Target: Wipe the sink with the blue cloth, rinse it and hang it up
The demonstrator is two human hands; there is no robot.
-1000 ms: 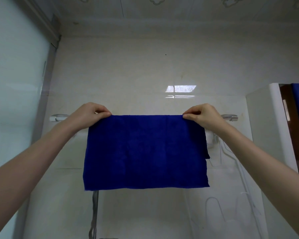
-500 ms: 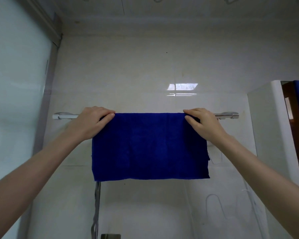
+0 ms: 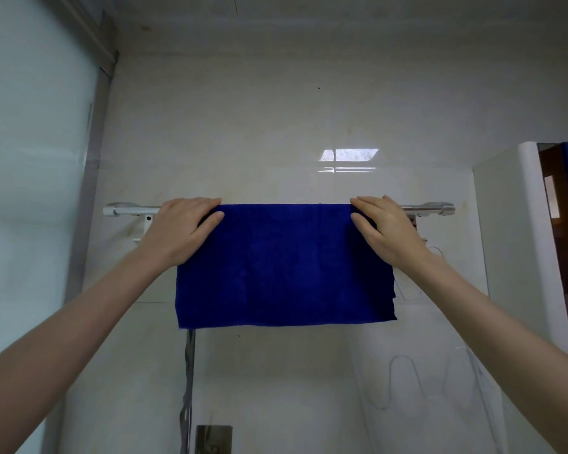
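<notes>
The blue cloth point(image 3: 284, 263) hangs folded over the metal towel rail point(image 3: 132, 210) on the tiled wall point(image 3: 276, 126), its front flap flat and reaching well below the bar. The left hand point(image 3: 181, 231) lies on the cloth's upper left corner, fingers curled loosely over the rail and thumb pressed on the fabric. The right hand point(image 3: 386, 229) mirrors it at the upper right corner, fingers flat along the top edge, resting rather than pinching.
</notes>
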